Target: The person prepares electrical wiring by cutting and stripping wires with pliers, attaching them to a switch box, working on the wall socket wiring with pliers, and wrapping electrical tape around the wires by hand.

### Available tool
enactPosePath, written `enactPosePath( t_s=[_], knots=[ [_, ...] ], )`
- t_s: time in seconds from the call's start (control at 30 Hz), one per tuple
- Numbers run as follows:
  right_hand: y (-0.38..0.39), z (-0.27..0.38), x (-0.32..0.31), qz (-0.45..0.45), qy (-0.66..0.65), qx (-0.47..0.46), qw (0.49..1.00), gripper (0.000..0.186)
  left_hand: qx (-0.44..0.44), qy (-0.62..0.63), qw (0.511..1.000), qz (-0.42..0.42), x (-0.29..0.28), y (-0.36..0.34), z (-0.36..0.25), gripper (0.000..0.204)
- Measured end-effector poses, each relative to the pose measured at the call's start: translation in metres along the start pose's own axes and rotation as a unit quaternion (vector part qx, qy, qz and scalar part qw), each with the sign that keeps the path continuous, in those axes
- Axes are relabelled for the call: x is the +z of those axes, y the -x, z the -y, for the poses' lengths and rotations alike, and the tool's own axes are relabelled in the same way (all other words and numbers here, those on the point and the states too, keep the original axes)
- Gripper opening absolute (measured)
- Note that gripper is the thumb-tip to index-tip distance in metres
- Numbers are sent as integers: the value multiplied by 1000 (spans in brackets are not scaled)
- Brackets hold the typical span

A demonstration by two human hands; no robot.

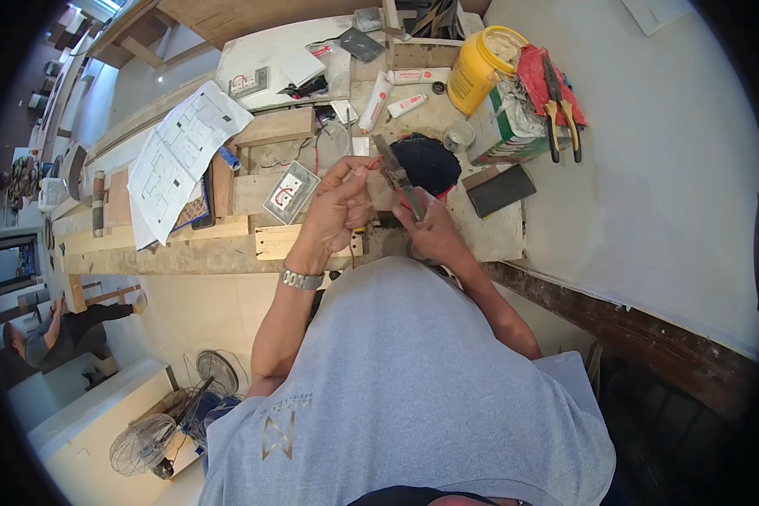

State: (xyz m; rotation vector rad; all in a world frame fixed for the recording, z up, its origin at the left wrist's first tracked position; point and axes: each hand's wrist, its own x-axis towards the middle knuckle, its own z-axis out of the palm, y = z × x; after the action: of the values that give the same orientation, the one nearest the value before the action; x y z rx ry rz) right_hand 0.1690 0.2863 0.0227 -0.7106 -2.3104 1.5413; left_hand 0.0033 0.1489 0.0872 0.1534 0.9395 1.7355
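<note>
My left hand (342,201), with a metal watch at its wrist, is closed in a pinch on a thin red wire (374,163). Right beside it, my right hand (434,229) grips a long, dark, worn piece (399,179) that looks like metal; its exact kind is unclear. The wire's end meets this piece near its upper part. Behind both hands lies a dark blue cap (427,163). Left of my left hand, a socket outlet (292,193) in a grey box rests on the bench, a red wire across its face.
A yellow tub (482,72) stands at the back right, near a green box (514,126) with pliers (557,110) on it. White tubes (376,101), a dark block (501,191) and paper plans (185,148) lie on the workbench (177,263). Another person (42,337) is far left.
</note>
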Motion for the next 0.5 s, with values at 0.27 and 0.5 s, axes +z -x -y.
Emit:
enactPosePath(
  t_s=[0.27, 0.5],
  knots=[
    [-8, 39, -20, 220, -117, 120, 961, 36, 362, -708, 590, -144, -23, -2, -55, 16],
    [26, 13, -75, 171, -229, 195, 938, 38, 418, -308, 804, -289, -113, 44, -163, 20]
  ],
)
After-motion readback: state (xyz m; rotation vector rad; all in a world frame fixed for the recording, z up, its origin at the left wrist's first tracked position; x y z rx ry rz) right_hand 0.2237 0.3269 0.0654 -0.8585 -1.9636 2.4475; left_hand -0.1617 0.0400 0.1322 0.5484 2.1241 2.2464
